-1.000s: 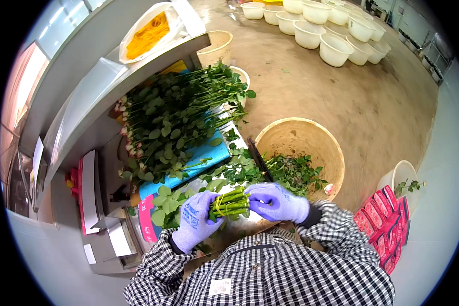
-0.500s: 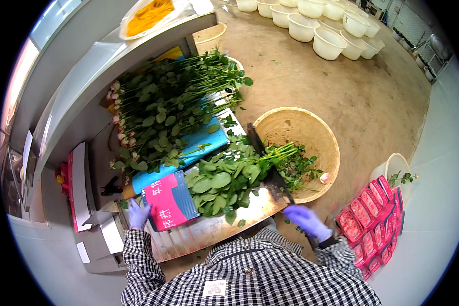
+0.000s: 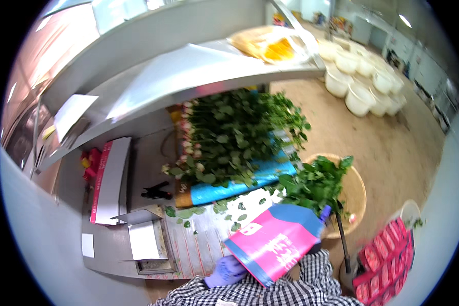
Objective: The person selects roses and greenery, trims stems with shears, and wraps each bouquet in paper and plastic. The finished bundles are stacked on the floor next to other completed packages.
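Observation:
A wrapped rose bunch in a pink and blue paper sleeve is held up in front of my body at the table's near edge. Its leafy stems stick out toward the upper right, over the tan tub; the blooms are hidden inside the sleeve. Purple-gloved, my left hand closes on the sleeve's lower left end. My right hand, gloved alike, grips the bunch where leaves meet paper; most of it is hidden behind the sleeve. Beyond lies a heap of pale pink roses on blue wrapping.
A tan tub stands right of the table, a long black handle before it. Pink printed packs stand at lower right. A black stapler and white-pink sheets lie left. A metal shelf overhangs the table's back.
The wrapped bunch has been lifted off the table and drawn toward my body. Both hands have come onto it, the left from beside it, the right from the black handle. My view has shifted.

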The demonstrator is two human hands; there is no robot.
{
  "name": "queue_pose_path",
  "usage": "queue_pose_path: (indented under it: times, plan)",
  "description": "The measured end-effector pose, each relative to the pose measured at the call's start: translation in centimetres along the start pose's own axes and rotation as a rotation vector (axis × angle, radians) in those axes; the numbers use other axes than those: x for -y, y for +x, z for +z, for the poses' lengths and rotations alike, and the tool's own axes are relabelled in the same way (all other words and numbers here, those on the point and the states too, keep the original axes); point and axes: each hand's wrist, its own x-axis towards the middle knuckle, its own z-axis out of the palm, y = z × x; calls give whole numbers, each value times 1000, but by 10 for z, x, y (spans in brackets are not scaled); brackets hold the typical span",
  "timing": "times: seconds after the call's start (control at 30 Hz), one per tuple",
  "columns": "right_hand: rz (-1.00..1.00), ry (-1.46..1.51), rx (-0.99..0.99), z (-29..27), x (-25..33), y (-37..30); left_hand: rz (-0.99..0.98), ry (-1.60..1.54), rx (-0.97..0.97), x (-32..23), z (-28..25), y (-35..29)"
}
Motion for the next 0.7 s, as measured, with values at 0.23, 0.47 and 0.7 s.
queue_pose_path:
  times: [0.23, 0.47, 0.7]
  plan:
    - [-207, -28, 63, 31, 118, -2, 251, 115, 68, 36, 28, 74]
    - [-569, -838, -124, 36, 205, -19, 476, 120, 527, 22, -39, 158]
    - [-697, -1149, -210, 26, 263, -68, -394, 1396, -370, 76, -330, 277]
